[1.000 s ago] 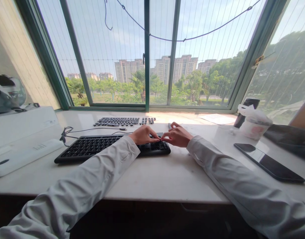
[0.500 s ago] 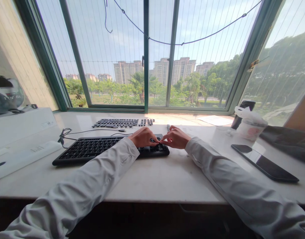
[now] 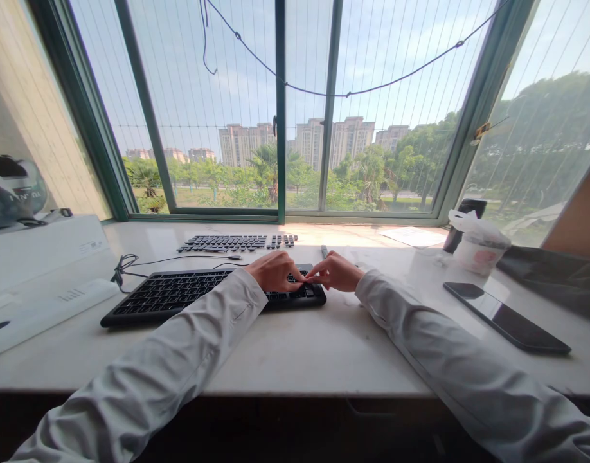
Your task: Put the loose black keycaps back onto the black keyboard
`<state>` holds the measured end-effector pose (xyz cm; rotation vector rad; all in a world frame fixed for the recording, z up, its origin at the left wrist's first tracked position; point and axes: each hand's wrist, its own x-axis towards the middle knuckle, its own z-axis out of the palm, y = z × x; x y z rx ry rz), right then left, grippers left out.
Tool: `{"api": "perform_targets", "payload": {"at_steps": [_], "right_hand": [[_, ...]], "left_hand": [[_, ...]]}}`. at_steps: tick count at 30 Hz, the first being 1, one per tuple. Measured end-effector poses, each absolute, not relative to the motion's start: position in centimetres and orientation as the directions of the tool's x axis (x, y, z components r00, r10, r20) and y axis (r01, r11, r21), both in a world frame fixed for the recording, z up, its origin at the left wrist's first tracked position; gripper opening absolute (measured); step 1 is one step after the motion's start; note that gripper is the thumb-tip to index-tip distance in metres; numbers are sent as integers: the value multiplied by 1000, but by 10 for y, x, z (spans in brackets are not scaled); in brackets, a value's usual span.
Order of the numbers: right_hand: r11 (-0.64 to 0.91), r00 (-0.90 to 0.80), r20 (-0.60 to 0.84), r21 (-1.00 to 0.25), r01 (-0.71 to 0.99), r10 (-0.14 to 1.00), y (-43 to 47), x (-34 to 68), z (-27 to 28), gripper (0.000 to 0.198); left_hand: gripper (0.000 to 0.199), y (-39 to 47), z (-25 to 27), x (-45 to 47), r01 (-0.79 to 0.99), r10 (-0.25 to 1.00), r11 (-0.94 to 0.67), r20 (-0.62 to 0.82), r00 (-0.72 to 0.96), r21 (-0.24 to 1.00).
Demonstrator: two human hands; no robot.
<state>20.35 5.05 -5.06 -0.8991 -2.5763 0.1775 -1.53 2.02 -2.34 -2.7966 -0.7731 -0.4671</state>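
A black keyboard (image 3: 174,292) lies on the white table, its left part showing a grid of key positions. Over its right end, my left hand (image 3: 274,271) is bent down with the fingers closed and the fingertips at the keys. From the other side my right hand (image 3: 337,272) comes in with its fingers pinched together. The fingertips of both hands meet at one spot above the number pad. Anything between them is too small or hidden to make out. Behind the keyboard, loose black keycaps (image 3: 222,243) lie in rows on the table.
A cable (image 3: 179,260) runs behind the keyboard. To the right lie a black phone-like slab (image 3: 507,318), a bagged cup (image 3: 481,251) and a dark bottle (image 3: 456,235). On the left are a white box (image 3: 49,247) and a helmet (image 3: 13,191). A window stands behind.
The camera view has shifted slightly, so the scene sits a little lower. Both hands stay at the keyboard's right end, fingertips still together, with barely any movement.
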Motion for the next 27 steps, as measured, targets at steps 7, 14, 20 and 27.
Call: {"api": "perform_targets", "payload": {"at_steps": [7,14,20,27], "right_hand": [[791,-706,365,-194,580,607,48,201,-50,30],[783,-705,360,-146,605,611,46,200,-46,26],[822,-742,408,-37,568,532,43,202,-47,29],[823,-801,346,124,555,488,36,200,-40,40]], "left_hand": [[24,18,-25,-14,550,474,-824,367,801,-136],[24,18,-26,-14,562,481,-817,382,789,-131],[23,19,-27,-15,557,486,-828,411,771,-66],[24,24,-27,-17,558,535,-828,368,761,51]]}}
